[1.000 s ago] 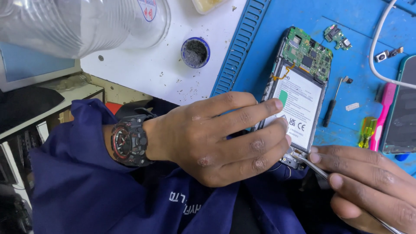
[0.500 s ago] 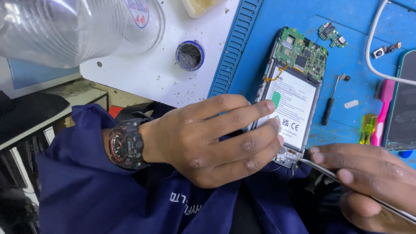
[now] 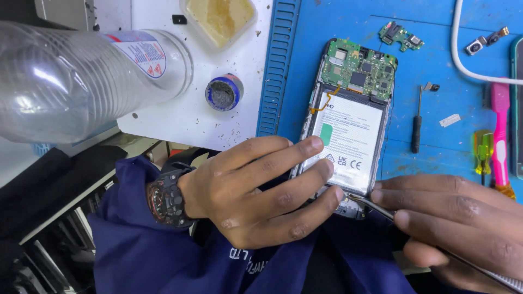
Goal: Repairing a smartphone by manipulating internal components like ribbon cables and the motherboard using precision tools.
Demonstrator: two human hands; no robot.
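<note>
An opened phone (image 3: 348,125) lies back-up on the blue mat (image 3: 436,76), its white battery and green circuit board exposed. My left hand (image 3: 256,190), with a dark watch on the wrist, rests its fingertips on the phone's lower left edge and holds it down. My right hand (image 3: 463,223) grips metal tweezers (image 3: 376,206) whose tip touches the phone's bottom end, next to my left fingertips. My palms hide the phone's lowest part.
A small black screwdriver (image 3: 417,122), a loose green board piece (image 3: 400,35), a pink tool (image 3: 499,130), a yellow tool (image 3: 482,147) and a white cable (image 3: 463,54) lie on the mat. A clear plastic bottle (image 3: 81,76), a small blue pot (image 3: 223,92) and a sponge tray (image 3: 220,16) sit on the left.
The view has shifted, so the phone and mat sit lower in the frame. Both hands stay at the phone's bottom end, with the tweezers tip still there.
</note>
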